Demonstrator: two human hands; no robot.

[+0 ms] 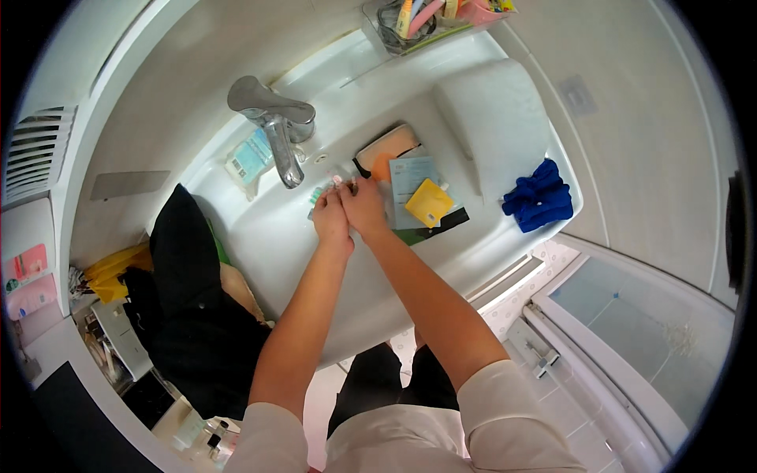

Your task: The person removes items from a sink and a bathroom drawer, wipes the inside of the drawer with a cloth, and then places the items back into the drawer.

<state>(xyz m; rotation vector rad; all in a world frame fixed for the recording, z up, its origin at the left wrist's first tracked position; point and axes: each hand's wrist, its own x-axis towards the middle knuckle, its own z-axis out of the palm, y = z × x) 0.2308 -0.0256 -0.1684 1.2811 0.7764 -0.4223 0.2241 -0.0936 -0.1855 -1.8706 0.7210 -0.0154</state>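
My left hand (333,220) and my right hand (364,207) are side by side over the white basin (266,236), their fingers curled in around a small pink-and-green item (336,179). Its green part shows past my left fingers; the rest is hidden, so its kind is unclear. Just right of my right hand lies a peach-coloured flat case (393,148) with a dark edge. A pale blue printed packet (408,204) overlaps it, and a yellow sachet (430,203) rests on top. Beneath them a black and green flat packet (452,226) sticks out.
A chrome faucet (284,148) rises behind my hands, with a blue-and-white wipes pack (251,156) beside it. Black cloth (189,295) drapes over the left rim. At right are a white curved panel (502,118) and a blue cloth (539,198). A clear organizer (390,44) stands at the back.
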